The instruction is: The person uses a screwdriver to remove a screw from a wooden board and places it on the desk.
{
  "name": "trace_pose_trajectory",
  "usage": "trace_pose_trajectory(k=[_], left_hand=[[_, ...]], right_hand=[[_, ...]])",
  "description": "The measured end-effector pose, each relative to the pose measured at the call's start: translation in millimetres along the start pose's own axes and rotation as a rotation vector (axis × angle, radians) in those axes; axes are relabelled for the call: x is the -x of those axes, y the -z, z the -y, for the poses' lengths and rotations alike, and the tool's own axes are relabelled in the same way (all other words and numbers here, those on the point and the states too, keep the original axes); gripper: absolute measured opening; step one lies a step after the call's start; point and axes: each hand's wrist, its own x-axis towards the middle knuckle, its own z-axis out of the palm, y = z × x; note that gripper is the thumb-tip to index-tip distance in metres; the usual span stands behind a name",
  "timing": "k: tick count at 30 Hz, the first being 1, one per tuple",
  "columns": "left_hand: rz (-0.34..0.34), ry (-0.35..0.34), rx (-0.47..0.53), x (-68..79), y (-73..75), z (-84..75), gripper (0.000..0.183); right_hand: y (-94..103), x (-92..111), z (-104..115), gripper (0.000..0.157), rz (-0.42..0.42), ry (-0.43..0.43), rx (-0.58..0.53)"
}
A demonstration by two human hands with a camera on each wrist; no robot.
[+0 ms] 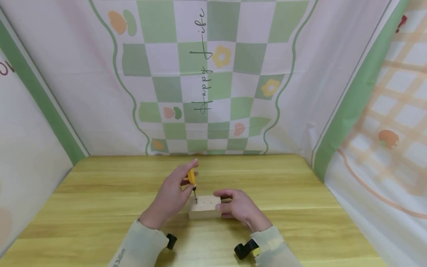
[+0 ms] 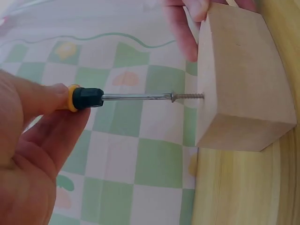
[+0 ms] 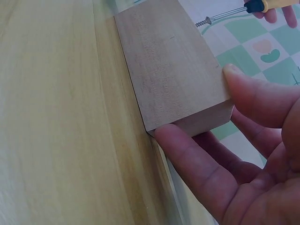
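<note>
A pale wooden block (image 1: 205, 214) lies on the table, with several small holes in its top face. My left hand (image 1: 171, 191) grips the yellow handle of a screwdriver (image 2: 136, 97), held nearly upright above the block's left end. The screwdriver's tip meets the head of a screw (image 2: 188, 96), whose point is in the block and whose threaded shank mostly stands out of the wood. At the block's right end, my right hand (image 1: 238, 205) holds it between thumb and fingers. The right wrist view shows the thumb (image 3: 248, 89) on the top edge.
The wood-grain table (image 1: 110, 200) stretches around the block. Behind it hangs a printed cloth (image 1: 193, 89) with green checks and flowers, and more cloth hangs at both sides. Black wrist devices sit at both cuffs, such as the right camera (image 1: 246, 249).
</note>
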Motion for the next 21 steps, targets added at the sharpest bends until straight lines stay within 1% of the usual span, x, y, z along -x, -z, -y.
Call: trace_pose_trajectory(k=[2,4,12,16,18,19,21], left_hand=[[0.020,0.009,0.036,-0.3,2.2,-0.3,0.075],[0.010,0.011,0.029,-0.5,2.9,-1.0,0.072],[-0.091,0.042,-0.069,-1.3,-3.5,-4.4,0.070],[-0.115,0.026,-0.159,-0.5,-6.3,-2.7,0.066],[-0.096,0.018,-0.167,-0.2,-5.9,-2.0,0.067],[-0.076,0.017,-0.148,-0.1,-5.0,-2.3,0.070],[-0.018,0.020,-0.078,-0.4,-3.3,-2.0,0.074]], right_hand=[[-0.2,0.0,0.2,0.051,0.000,0.001,-0.002],[-0.4,0.1,0.6,0.051,0.002,0.002,-0.002],[-0.5,0.4,1.7,0.050,0.001,0.002,-0.002],[-0.2,0.3,1.5,0.051,0.005,0.003,0.002],[0.1,0.1,1.3,0.051,0.005,0.001,0.004],[0.2,0.0,1.1,0.051,0.005,0.000,0.005],[0.2,-0.3,0.8,0.051,0.004,-0.001,0.002]])
